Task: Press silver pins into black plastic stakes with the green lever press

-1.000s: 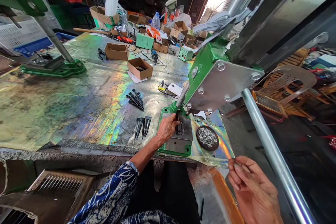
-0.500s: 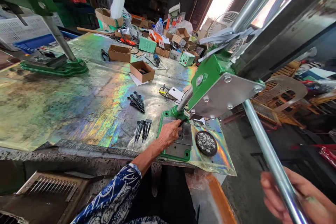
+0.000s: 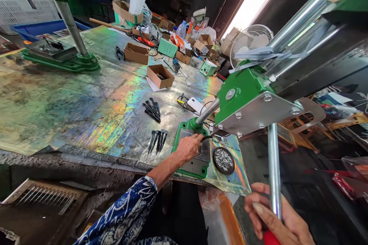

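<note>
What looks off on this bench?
The iridescent film covering the workbench looks worn: its left side is dull and blotched with dark stains, unlike the bright rainbow sheen nearer the green press base.

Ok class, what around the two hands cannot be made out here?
Head view:
Left hand: hides the inner end of the thin black piece by the green metal press base.
Red lever grip: cut off by the bottom edge, partly behind the right hand.
Tiny silver pieces in the round black dish: too small to identify.
</note>
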Demonstrator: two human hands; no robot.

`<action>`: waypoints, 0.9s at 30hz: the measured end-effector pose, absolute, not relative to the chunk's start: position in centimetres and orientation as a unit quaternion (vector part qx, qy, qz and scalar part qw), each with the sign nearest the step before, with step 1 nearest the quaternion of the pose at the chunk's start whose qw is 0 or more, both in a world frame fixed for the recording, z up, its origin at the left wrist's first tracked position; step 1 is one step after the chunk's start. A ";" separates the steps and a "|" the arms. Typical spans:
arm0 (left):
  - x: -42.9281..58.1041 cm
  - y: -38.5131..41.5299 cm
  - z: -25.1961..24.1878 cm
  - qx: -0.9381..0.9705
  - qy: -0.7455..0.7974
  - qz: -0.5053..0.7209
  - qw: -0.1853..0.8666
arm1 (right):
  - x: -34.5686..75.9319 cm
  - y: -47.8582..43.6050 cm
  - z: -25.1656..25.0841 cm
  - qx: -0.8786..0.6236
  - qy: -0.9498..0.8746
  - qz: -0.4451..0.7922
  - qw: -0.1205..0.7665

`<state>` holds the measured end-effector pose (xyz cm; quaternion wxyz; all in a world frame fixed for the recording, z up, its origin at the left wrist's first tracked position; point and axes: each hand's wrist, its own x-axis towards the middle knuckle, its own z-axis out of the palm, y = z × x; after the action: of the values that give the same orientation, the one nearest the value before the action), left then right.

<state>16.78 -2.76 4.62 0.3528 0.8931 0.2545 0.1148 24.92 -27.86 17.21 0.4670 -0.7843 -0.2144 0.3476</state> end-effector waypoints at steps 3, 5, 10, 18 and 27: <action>16.7 -2.7 4.8 0.902 0.256 0.095 0.334 | 23.8 -26.7 17.3 -0.789 -0.208 0.337 0.469; 16.7 -2.7 5.0 0.911 0.257 0.079 0.313 | 22.9 -25.8 17.4 -0.797 -0.195 0.322 0.473; 16.6 -2.8 5.2 0.918 0.260 0.073 0.290 | 22.2 -24.3 15.7 -0.782 -0.202 0.299 0.508; 16.7 -2.9 5.0 0.920 0.261 0.077 0.280 | 23.2 -24.1 13.7 -0.788 -0.219 0.292 0.496; 17.0 -3.3 4.4 0.910 0.274 0.099 0.296 | 22.7 -23.2 13.1 -0.829 -0.168 0.204 0.493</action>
<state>17.00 -3.33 4.40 0.2959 0.9099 0.2737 0.0986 22.68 -23.15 13.11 0.4931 -0.8288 -0.1681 0.2041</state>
